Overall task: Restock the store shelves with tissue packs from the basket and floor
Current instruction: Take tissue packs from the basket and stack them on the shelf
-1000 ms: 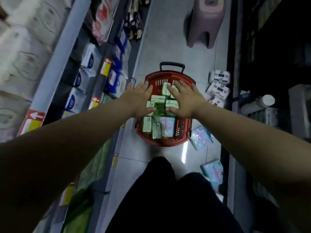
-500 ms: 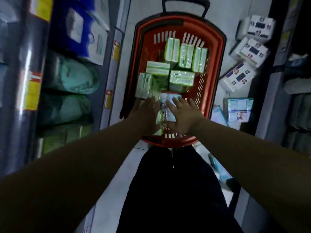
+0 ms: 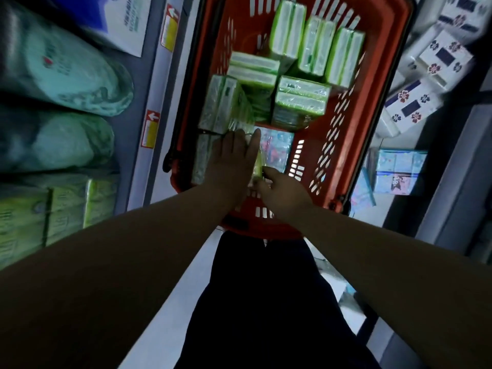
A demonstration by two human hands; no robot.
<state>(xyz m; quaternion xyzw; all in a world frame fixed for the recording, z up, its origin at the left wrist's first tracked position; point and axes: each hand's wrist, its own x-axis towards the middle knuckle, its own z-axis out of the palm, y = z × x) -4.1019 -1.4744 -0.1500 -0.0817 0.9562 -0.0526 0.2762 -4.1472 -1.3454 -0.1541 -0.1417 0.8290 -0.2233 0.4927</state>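
Since half a second ago, the right hand (image 3: 286, 191) has drawn back from lying flat on the pink and blue pack (image 3: 278, 147) and is now curled. The view has also come closer to the basket (image 3: 372, 123).

Its thumb (image 3: 267, 172) touches the near end of a narrow green pack (image 3: 257, 166), and the other fingers are bent under and hidden, so it seems to pinch this pack. The left hand (image 3: 231, 163) has straight fingers (image 3: 255, 139) close together, and they press flat on the left side of the same pack.

The risk is that the wrap is smooth and the pack sits tight between its neighbours. A pinch at only one end may slip, or the pack may lift tilted and drag the pink and blue pack up with it.

Just past the fingertips I count six more green packs (image 3: 300, 99) and one under the left palm, so about eight green and one pink and blue, all inside the basket.

Further to the right, on the floor (image 3: 327, 272), lie at least three white packs (image 3: 410, 107) with flower print and two blue packs (image 3: 399, 171). To the left, the shelf (image 3: 149, 83) holds two big pale bags (image 3: 53, 67) and some green packs that are too blurred to count.
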